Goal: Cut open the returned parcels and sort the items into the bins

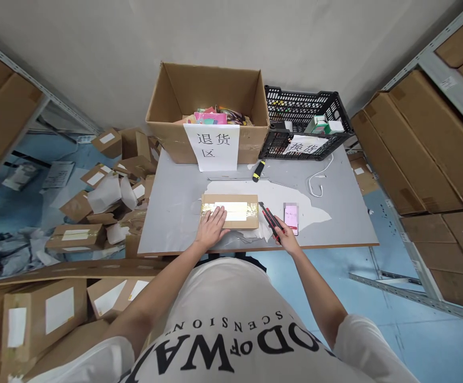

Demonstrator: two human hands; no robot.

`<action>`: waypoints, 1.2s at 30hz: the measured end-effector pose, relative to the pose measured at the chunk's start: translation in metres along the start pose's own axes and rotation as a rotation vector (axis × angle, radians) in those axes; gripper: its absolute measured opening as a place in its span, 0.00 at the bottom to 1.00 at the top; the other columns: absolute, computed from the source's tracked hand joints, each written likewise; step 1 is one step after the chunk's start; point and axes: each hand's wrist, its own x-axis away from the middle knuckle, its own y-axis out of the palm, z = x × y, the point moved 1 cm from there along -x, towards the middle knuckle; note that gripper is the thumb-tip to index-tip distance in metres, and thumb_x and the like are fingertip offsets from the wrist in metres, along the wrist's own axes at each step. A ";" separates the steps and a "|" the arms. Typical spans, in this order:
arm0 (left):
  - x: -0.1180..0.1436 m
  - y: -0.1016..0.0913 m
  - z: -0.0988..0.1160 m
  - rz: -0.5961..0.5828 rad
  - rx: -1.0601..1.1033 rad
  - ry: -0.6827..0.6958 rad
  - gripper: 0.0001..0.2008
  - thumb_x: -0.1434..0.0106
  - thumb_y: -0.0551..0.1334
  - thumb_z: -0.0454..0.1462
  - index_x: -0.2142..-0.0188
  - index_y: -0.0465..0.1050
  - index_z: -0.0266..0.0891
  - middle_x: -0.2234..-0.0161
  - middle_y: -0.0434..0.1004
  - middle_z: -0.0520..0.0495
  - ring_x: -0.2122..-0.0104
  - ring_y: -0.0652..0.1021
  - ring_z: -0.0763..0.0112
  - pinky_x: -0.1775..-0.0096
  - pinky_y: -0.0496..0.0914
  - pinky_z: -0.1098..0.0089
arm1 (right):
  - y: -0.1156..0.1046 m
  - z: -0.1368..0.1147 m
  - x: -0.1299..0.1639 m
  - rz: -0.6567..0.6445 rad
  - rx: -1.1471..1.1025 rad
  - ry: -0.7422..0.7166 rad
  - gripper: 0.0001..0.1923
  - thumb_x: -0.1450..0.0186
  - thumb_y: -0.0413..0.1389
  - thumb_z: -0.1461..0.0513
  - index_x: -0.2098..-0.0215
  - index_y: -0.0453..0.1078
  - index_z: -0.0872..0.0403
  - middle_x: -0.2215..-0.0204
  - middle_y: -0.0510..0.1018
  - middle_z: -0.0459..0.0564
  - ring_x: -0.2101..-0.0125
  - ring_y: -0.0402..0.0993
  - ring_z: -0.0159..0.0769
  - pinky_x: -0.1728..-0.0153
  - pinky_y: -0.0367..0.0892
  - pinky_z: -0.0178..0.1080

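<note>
A small taped cardboard parcel point(231, 208) lies flat near the front of the grey table point(175, 202). My left hand point(212, 227) rests palm down on its near left corner, fingers spread. My right hand point(285, 239) grips a red and black utility knife point(270, 218), whose tip lies beside the parcel's right end. A phone with a pink screen point(291, 217) sits just right of the knife.
At the back stand an open cardboard box point(207, 106) with a paper sign and a black plastic crate point(306, 122). A yellow-black knife point(259, 170) and a white cable point(319, 181) lie on the table. Piled boxes point(75, 236) crowd the floor left; shelves with cartons point(434, 149) stand right.
</note>
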 end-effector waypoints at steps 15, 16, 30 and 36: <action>-0.001 0.012 -0.001 -0.036 0.033 0.025 0.30 0.35 0.51 0.47 0.37 0.54 0.37 0.37 0.54 0.39 0.37 0.54 0.57 0.40 0.51 0.56 | -0.013 -0.015 0.004 -0.091 0.071 0.089 0.40 0.42 0.56 0.47 0.37 0.51 0.50 0.76 0.70 0.45 0.84 0.59 0.26 0.87 0.54 0.30; -0.001 0.012 -0.001 -0.039 0.033 0.021 0.30 0.35 0.51 0.47 0.38 0.55 0.37 0.37 0.54 0.39 0.37 0.54 0.57 0.40 0.50 0.56 | -0.014 -0.014 0.004 -0.094 0.077 0.097 0.39 0.42 0.56 0.47 0.37 0.52 0.50 0.77 0.70 0.44 0.84 0.58 0.26 0.87 0.54 0.30; -0.002 0.013 -0.001 -0.063 0.040 -0.007 0.30 0.35 0.50 0.48 0.37 0.54 0.37 0.37 0.52 0.40 0.37 0.54 0.56 0.40 0.52 0.54 | -0.023 0.005 0.029 -0.167 0.107 0.122 0.38 0.43 0.56 0.47 0.38 0.56 0.52 0.82 0.66 0.41 0.87 0.56 0.26 0.89 0.52 0.31; 0.000 0.014 -0.001 -0.070 0.045 0.001 0.30 0.35 0.50 0.48 0.37 0.54 0.38 0.36 0.51 0.40 0.37 0.53 0.57 0.40 0.51 0.55 | -0.022 0.013 0.040 -0.156 0.087 0.146 0.37 0.43 0.57 0.47 0.39 0.57 0.51 0.81 0.68 0.41 0.86 0.57 0.25 0.88 0.52 0.30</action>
